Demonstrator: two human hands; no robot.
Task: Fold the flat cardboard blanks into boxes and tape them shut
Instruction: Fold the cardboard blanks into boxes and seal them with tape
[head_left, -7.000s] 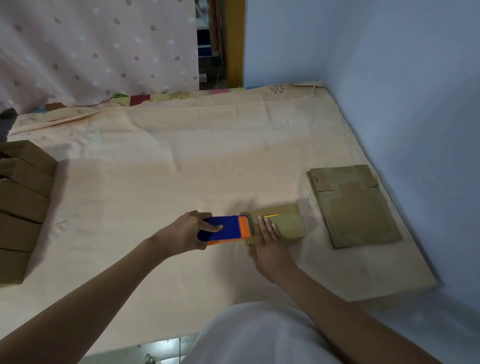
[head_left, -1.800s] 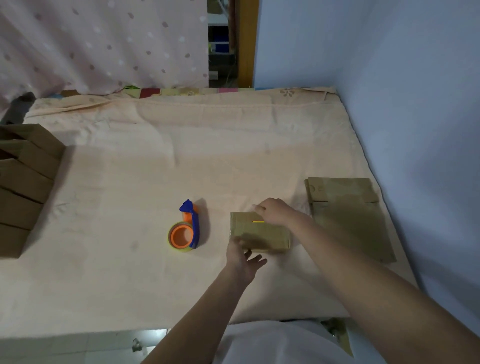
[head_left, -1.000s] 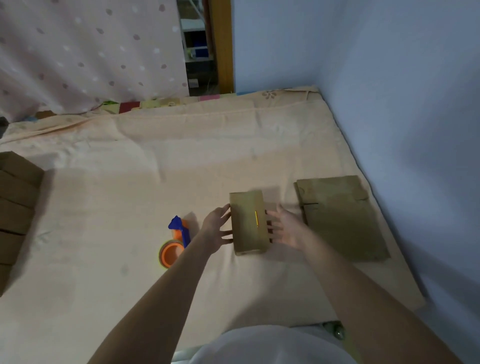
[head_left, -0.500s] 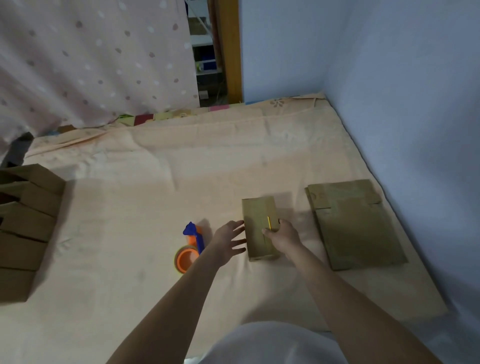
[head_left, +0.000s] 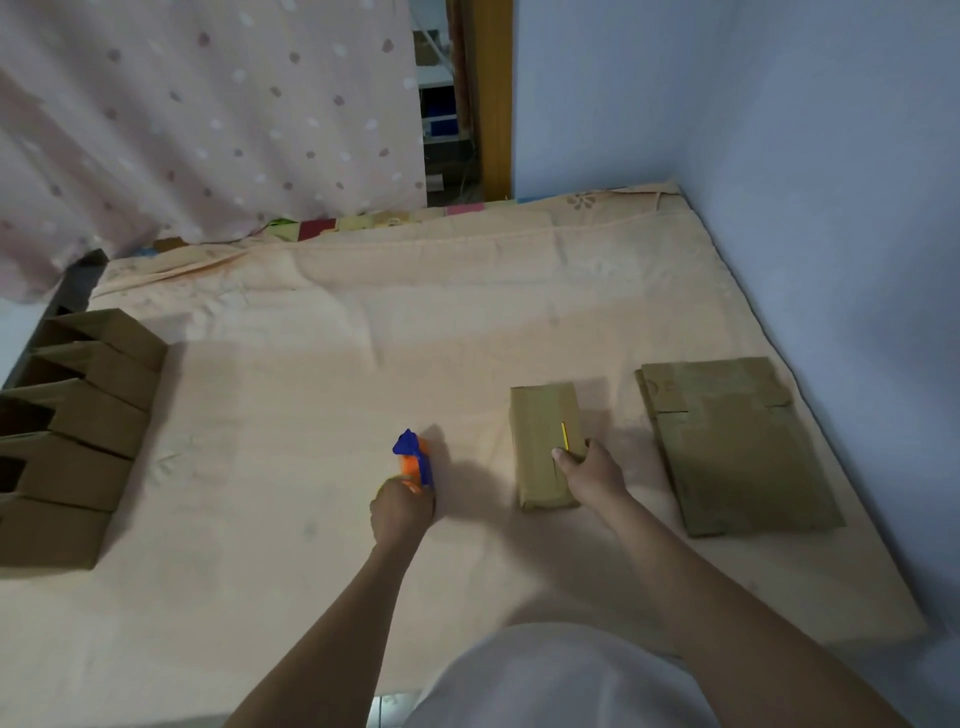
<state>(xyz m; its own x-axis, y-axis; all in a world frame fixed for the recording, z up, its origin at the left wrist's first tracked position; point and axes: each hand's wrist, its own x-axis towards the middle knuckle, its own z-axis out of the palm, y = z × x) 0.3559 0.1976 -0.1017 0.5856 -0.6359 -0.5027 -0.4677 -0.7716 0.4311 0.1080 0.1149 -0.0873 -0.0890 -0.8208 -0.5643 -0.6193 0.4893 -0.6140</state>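
Note:
A small folded cardboard box (head_left: 543, 441) lies on the peach bedsheet (head_left: 363, 338), long side pointing away from me, with a short yellow mark on top. My right hand (head_left: 592, 470) grips its near right edge, thumb on top. To its left stands the blue and orange tape dispenser (head_left: 413, 457). My left hand (head_left: 400, 512) closes round the dispenser's near end and hides the tape roll. A stack of flat cardboard blanks (head_left: 737, 447) lies to the right of the box.
Several folded boxes (head_left: 72, 436) stand in a row along the left edge of the bed. A blue wall (head_left: 831, 208) runs close along the right side. A dotted curtain (head_left: 182, 119) hangs at the back left. My white-clothed lap (head_left: 561, 680) fills the bottom.
My left hand has left the box's left side and taken hold of the tape dispenser. My right hand stays on the box, which has not moved.

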